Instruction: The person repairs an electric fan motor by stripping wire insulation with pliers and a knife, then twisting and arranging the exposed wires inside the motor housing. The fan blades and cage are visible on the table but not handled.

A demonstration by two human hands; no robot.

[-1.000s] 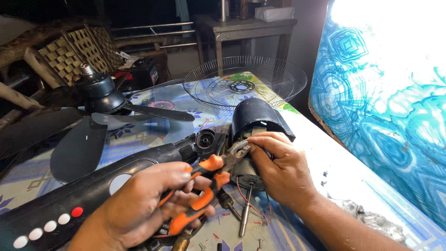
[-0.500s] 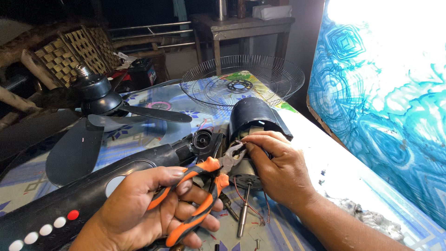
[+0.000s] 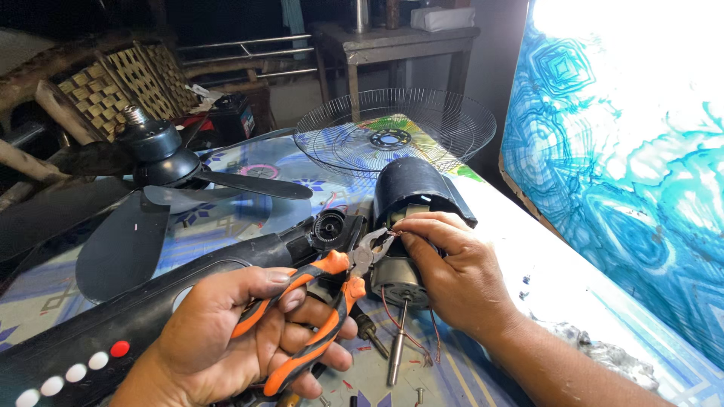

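My left hand point(image 3: 234, 332) grips orange-handled pliers point(image 3: 317, 309), whose metal jaws point(image 3: 372, 246) reach a thin wire at the fan motor point(image 3: 396, 275). My right hand point(image 3: 452, 271) rests on the motor and pinches that wire between thumb and forefinger beside the jaws. The motor's shaft point(image 3: 397, 343) points toward me. Behind the motor sits its dark round housing point(image 3: 411, 188). The black fan body point(image 3: 151, 301) with white and red buttons point(image 3: 75, 369) lies at the left.
A dark fan blade assembly point(image 3: 151, 188) lies on the patterned table at left. A wire fan guard point(image 3: 392, 132) rests at the back. Screws and a screwdriver point(image 3: 366, 332) lie near the shaft. A blue patterned panel point(image 3: 626, 188) stands at right, a woven basket point(image 3: 113, 83) behind.
My left hand has spread the plier handles wider and shifted slightly right. The right hand stays on the motor, still pinching the wire.
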